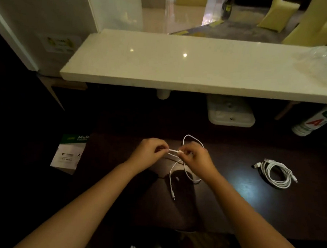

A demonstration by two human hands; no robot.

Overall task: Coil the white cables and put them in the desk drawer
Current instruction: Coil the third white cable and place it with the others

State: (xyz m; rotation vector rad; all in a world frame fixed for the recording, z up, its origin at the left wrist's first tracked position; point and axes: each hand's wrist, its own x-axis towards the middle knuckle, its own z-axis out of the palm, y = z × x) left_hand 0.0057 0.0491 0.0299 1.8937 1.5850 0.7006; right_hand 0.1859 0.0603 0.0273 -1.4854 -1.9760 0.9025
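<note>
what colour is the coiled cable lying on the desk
White; the coiled cable shows clearly against the dark desk in the head view.

1. Left hand (150,151): fingers curled, pinching one end of a thin white cable (183,169) above the dark desk (230,203).
2. Right hand (197,157): fingers curled, pinching the same cable just beside the left; one loop rises behind it, others hang below, a plug end dangling.
3. Coiled white cable (276,173): lies on the desk, well apart to the right.
4. Pale stone shelf (180,68): spans the view above the desk.
5. Paper ream pack (69,154): white and green, left of the desk.
6. Clear plastic wrap (323,64): right end of shelf.
</note>
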